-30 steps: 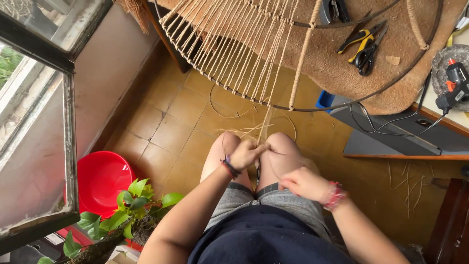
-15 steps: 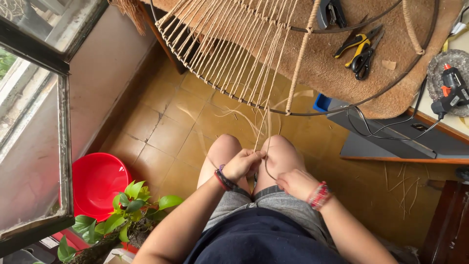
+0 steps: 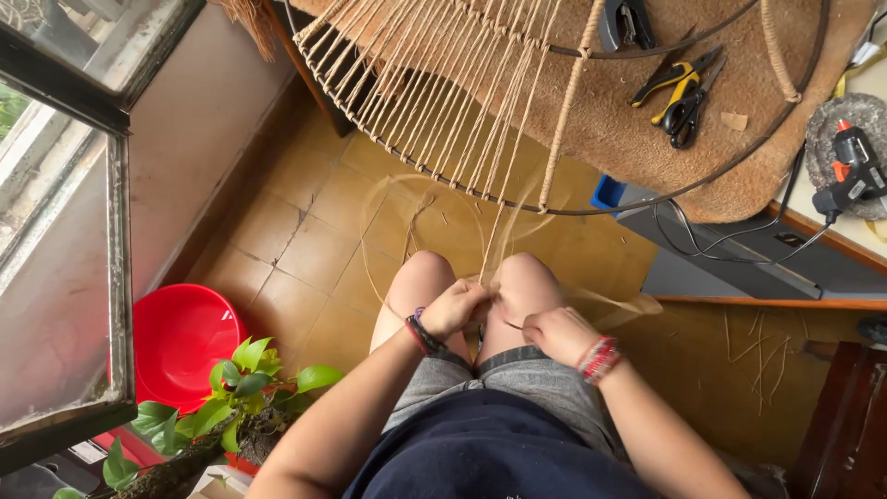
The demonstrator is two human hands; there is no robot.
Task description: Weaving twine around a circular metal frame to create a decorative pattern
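Observation:
I sit with both hands between my knees. My left hand [image 3: 456,308] pinches thin tan rattan strands [image 3: 494,236] that run up to a round metal frame [image 3: 517,199] strung with many such strands. My right hand [image 3: 557,333] is closed on the same strands just beside it, and a loose length [image 3: 610,303] trails off blurred to the right. Both wrists wear bracelets. More loose strand loops over the tiled floor [image 3: 305,249] by my left knee.
On the brown mat [image 3: 647,139] lie yellow-handled pliers [image 3: 673,79], black scissors [image 3: 686,115] and a stapler [image 3: 625,23]. A glue gun [image 3: 850,171] sits at the right. A red basin [image 3: 180,342] and a leafy potted plant [image 3: 249,388] stand at my left, under a window [image 3: 55,231].
My hands have stayed at my knees, working the strands; my right hand drew in closer to the left. The loose strand now swings out to the right.

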